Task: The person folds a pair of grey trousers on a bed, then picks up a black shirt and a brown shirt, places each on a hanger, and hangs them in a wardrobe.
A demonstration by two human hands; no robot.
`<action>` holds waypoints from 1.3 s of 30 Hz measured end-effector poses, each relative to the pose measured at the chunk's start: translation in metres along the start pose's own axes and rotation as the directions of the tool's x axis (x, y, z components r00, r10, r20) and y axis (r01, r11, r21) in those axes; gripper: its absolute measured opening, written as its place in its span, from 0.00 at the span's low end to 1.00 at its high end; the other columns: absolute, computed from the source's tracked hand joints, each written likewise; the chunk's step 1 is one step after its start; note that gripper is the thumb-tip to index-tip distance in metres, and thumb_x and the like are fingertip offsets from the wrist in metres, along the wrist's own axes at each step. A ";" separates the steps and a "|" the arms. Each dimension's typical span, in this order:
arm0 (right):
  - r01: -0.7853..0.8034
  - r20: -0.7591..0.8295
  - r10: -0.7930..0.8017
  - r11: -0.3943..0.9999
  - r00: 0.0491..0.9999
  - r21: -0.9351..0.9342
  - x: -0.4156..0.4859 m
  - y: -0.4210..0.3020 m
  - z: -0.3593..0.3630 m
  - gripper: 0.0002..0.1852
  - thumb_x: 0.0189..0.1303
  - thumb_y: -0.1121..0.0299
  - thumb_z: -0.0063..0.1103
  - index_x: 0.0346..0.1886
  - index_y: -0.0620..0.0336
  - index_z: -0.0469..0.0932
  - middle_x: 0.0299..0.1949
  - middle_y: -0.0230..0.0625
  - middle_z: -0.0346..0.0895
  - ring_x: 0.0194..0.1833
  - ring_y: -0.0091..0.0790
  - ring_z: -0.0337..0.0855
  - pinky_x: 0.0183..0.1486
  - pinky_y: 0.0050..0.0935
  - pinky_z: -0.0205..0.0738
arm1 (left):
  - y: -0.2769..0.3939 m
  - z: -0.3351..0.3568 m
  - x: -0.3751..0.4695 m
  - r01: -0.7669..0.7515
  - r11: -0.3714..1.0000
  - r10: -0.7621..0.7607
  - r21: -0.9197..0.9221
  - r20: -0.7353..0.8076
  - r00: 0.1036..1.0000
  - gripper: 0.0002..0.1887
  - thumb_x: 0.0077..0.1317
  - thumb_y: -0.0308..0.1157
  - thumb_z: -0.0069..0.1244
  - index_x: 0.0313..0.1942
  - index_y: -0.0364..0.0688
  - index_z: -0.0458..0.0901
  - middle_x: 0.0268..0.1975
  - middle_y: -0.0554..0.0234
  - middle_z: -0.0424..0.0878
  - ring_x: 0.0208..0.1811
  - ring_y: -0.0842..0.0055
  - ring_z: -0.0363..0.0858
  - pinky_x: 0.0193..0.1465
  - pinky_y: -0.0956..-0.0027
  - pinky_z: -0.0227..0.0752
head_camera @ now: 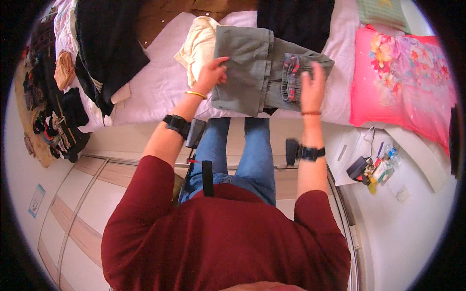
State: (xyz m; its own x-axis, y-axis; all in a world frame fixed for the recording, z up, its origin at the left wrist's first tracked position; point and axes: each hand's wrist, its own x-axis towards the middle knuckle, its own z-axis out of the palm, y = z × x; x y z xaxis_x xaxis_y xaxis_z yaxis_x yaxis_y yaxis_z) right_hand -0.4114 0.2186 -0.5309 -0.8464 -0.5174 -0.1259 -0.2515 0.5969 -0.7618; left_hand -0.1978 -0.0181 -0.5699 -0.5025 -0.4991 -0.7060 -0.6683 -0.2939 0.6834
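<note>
A pair of grey-green trousers [240, 69] lies folded on a bed with a pale pink sheet [160, 83]. Its elastic waistband [291, 78], with a red-and-dark patterned lining, shows near the right end. My left hand [213, 74] is at the left edge of the folded legs, index finger extended over the cloth and the others loosely curled. Slightly blurred, my right hand [313, 87] hovers over or touches the fabric right of the waistband, fingers apart. A cream cloth [202, 43] lies partly under the trousers' left side.
Black garments [105, 47] lie on the bed's left part, another black garment [295, 22] behind the trousers. A pink floral pillow [404, 80] and a green cushion [382, 14] are on the right. Small items and a plastic bottle [391, 152] stand on a white bedside cabinet [340, 156].
</note>
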 end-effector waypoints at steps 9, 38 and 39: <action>-0.493 0.191 0.517 0.855 0.834 -0.160 0.008 0.132 -0.049 0.43 0.46 0.48 0.66 0.59 0.73 0.65 0.57 0.55 0.69 0.59 0.48 0.69 0.60 0.35 0.60 | -0.009 -0.014 0.017 0.070 0.915 -0.031 0.398 -0.105 0.994 0.32 0.53 0.44 0.60 0.53 0.33 0.69 0.41 0.55 0.80 0.40 0.73 0.78 0.38 0.72 0.72; -0.786 0.851 -0.048 0.359 0.523 0.503 -0.143 -0.300 0.032 0.18 0.61 0.69 0.54 0.54 0.60 0.68 0.46 0.33 0.74 0.45 0.32 0.76 0.50 0.32 0.72 | 0.098 -0.062 -0.338 -0.520 0.569 0.789 0.638 -0.243 0.565 0.32 0.52 0.38 0.55 0.56 0.36 0.66 0.39 0.50 0.74 0.44 0.58 0.73 0.47 0.61 0.68; -0.813 0.877 -0.034 0.358 0.479 0.459 -0.157 -0.309 0.051 0.18 0.61 0.70 0.53 0.55 0.61 0.68 0.47 0.34 0.74 0.46 0.32 0.76 0.50 0.32 0.72 | 0.081 -0.079 -0.349 -0.515 0.581 0.781 0.631 -0.253 0.571 0.30 0.51 0.38 0.56 0.55 0.36 0.69 0.39 0.52 0.74 0.44 0.59 0.74 0.48 0.61 0.68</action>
State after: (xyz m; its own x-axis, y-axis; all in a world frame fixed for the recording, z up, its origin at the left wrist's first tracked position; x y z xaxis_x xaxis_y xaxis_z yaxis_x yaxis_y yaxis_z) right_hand -0.1770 0.0836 -0.3084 0.0145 -0.8062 -0.5914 0.8134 0.3535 -0.4620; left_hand -0.0329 0.0680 -0.2530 -0.6698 -0.7209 0.1781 -0.4753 0.6005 0.6430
